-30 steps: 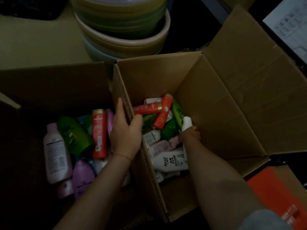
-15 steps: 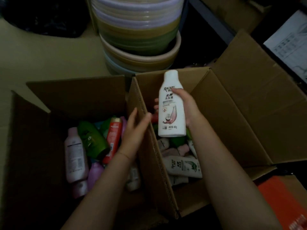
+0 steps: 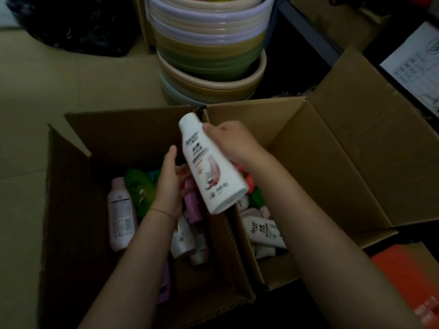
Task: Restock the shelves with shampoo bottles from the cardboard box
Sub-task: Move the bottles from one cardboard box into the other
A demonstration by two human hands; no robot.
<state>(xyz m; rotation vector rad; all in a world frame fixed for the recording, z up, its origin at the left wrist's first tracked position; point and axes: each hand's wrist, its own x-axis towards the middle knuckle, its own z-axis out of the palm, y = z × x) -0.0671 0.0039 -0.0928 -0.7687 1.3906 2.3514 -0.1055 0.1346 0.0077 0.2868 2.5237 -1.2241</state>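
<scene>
1. Shampoo bottle (image 3: 211,167), white, held up over the shared wall between the two open cardboard boxes, cap end toward the far edge, base tilted down toward the near edge.
2. Right hand (image 3: 234,142) wrapped around the upper body of the bottle near the cap, thumb on the front label side.
3. Left hand (image 3: 169,184) with fingers straight and relaxed, holding nothing, just beside the bottle's lower half above the left box (image 3: 69,186).
4. Best to bring the left palm under the base, so that the tilted bottle gets support at both ends.
5. Worth keeping the grip away from the cap, in case of a flip-top popping open.
6. Label facing up: good for reading before shelving.
7. Remaining bottles lying loose in both boxes, more of them in the right box (image 3: 332,162); shelves not in view, so placement likely needs a turn away from the boxes.
</scene>
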